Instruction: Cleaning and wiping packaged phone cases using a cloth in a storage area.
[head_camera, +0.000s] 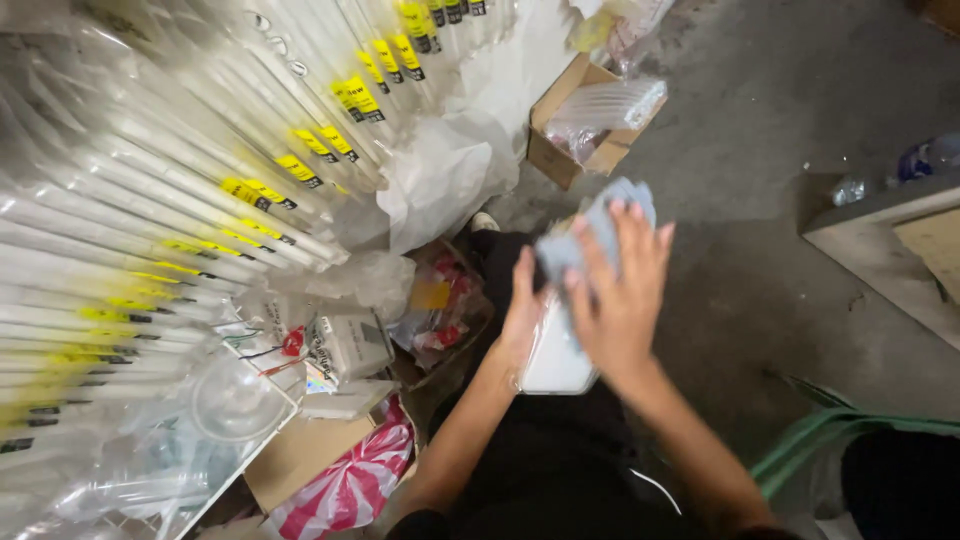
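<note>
My right hand (620, 300) lies spread over a grey-blue cloth (600, 225), pressing it against a long white tube lamp (558, 350) wrapped in clear plastic. My left hand (523, 310) grips that white lamp from its left side, fingers up. Both hands are held over my lap, above black trousers. The cloth sticks out above the right fingertips. Motion blurs the hands.
Many white tube lamps (200, 190) with yellow labels in clear sleeves fan out at the left. A cardboard box (575, 150) of plastic bags sits ahead on the concrete floor. Small boxes (350, 345), a red-and-white bag (350, 490) and a grey ledge (880, 240) lie around.
</note>
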